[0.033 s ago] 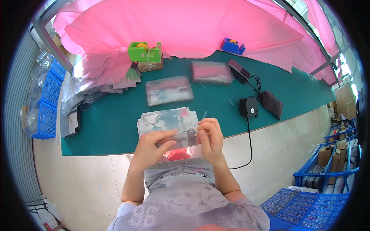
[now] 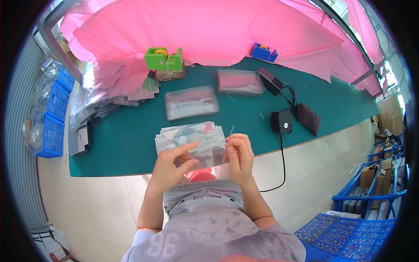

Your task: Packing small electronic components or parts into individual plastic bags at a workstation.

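A stack of clear plastic sheets (image 2: 174, 139) with whitish edges lies at the near table edge in front of me. A clear plastic sheet (image 2: 209, 158) on its near side reaches past that edge. My left hand (image 2: 169, 168) rests on this sheet with index finger stretched out and thumb apart. At the sheet's right edge, my right hand (image 2: 238, 158) has thumb and fingers pinched together; the exact grip is partly hidden. A thin clear strip (image 2: 231, 129) lies just beyond the right hand.
Two stacks of clear sheets, a nearer one (image 2: 192, 105) and a farther one (image 2: 240, 82), lie beyond. Green (image 2: 163, 60) and blue (image 2: 263, 52) tape dispensers stand behind. A black box (image 2: 281, 121) with a cable and a dark pouch (image 2: 308, 118) are at right; loose sheets (image 2: 109, 94) pile at left.
My left index finger has lifted slightly and shifted away from me over the sheet. My right hand has barely moved.
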{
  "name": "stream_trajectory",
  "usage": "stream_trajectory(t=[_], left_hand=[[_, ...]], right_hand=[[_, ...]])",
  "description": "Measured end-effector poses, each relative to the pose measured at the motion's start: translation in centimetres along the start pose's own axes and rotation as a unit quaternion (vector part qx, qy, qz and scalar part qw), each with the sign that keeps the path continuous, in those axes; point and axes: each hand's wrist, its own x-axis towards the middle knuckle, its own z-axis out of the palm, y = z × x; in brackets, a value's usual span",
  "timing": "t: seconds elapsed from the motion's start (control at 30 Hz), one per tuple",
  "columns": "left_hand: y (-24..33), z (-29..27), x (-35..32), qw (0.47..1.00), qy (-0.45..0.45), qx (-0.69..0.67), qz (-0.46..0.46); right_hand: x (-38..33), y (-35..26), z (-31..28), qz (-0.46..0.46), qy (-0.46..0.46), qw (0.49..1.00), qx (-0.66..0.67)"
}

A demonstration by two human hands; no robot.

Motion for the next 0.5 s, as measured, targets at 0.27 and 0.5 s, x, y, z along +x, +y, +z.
stream_trajectory(t=[0.27, 0.5], left_hand=[[1.2, 0.4, 0.4, 0.997, -0.068, -0.02, 0.003], [0.8, 2.6, 0.7, 0.984, 0.059, 0.124, 0.115]], right_hand=[[1.8, -1.0, -1.7, -0.103, -0.311, 0.917, -0.226], [1.0, -0.1, 0.8, 0.097, -0.208, 0.969, 0.087]])
